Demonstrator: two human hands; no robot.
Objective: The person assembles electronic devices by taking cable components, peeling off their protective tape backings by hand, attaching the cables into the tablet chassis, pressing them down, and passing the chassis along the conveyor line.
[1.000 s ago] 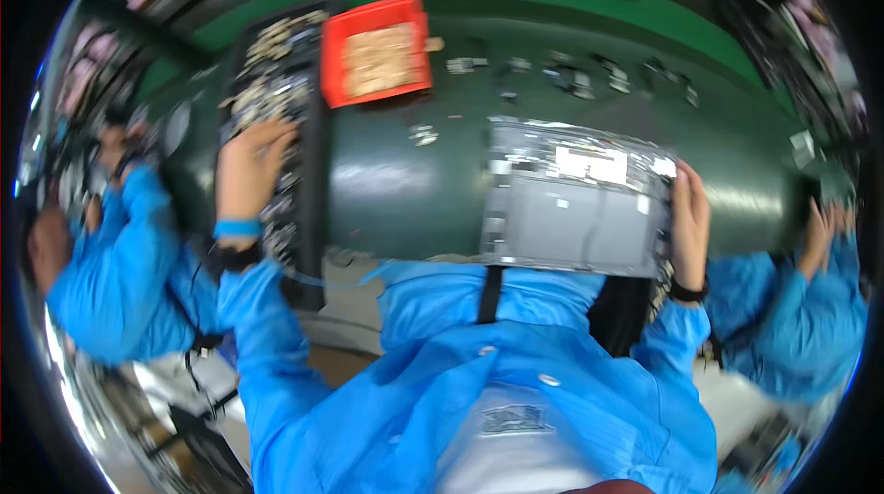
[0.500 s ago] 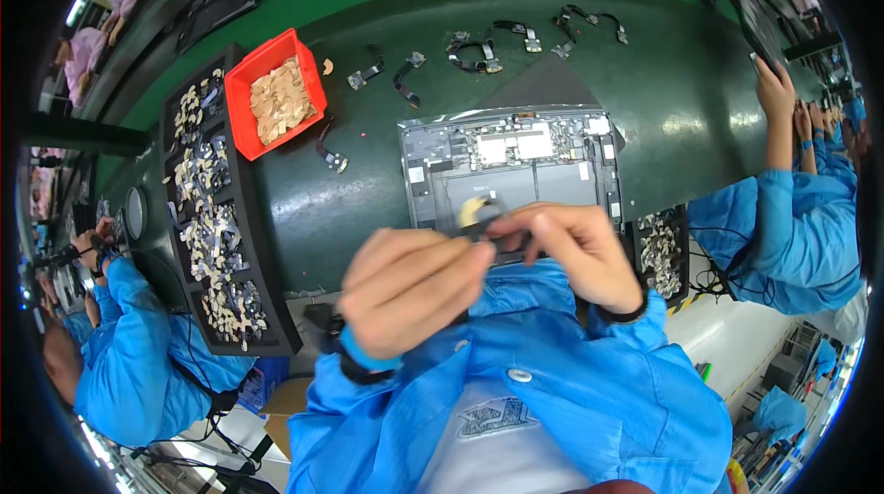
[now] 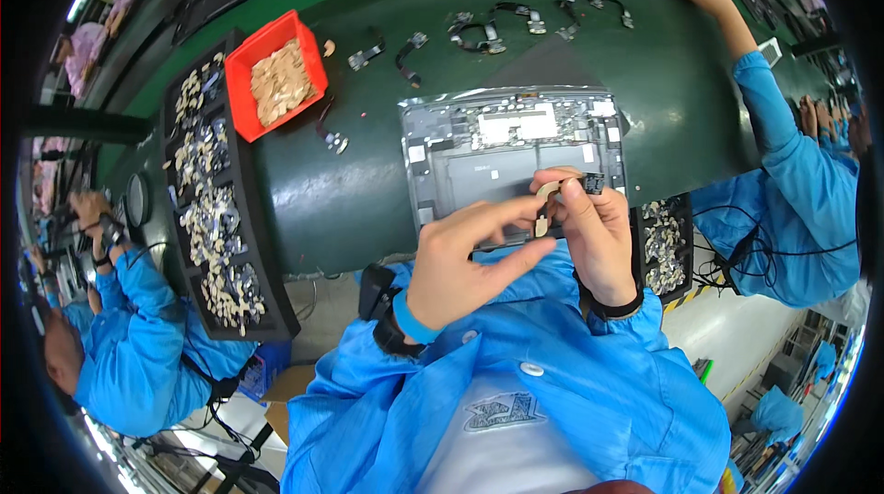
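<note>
In my right hand a small flex cable is pinched between thumb and fingers. It curves in a tan strip, with a dark little connector board at one end and a pale tab at the other. My left hand reaches close to the cable's hanging end, thumb and forefinger spread on either side of it; whether a fingertip touches it I cannot tell. Under and beyond both hands lies an opened laptop chassis, its circuit board along the far side and dark battery panels nearer me.
At left stand a red bin of tan pieces and a long black tray of small cable parts. Several loose flex cables lie across the far bench. Another parts tray is at right. A co-worker's arm stretches over the bench's right side.
The flex cable has come into clearer view in my right hand, turned to the right. My left fingers have spread apart from it. The co-worker at right has reached toward the far shelf.
</note>
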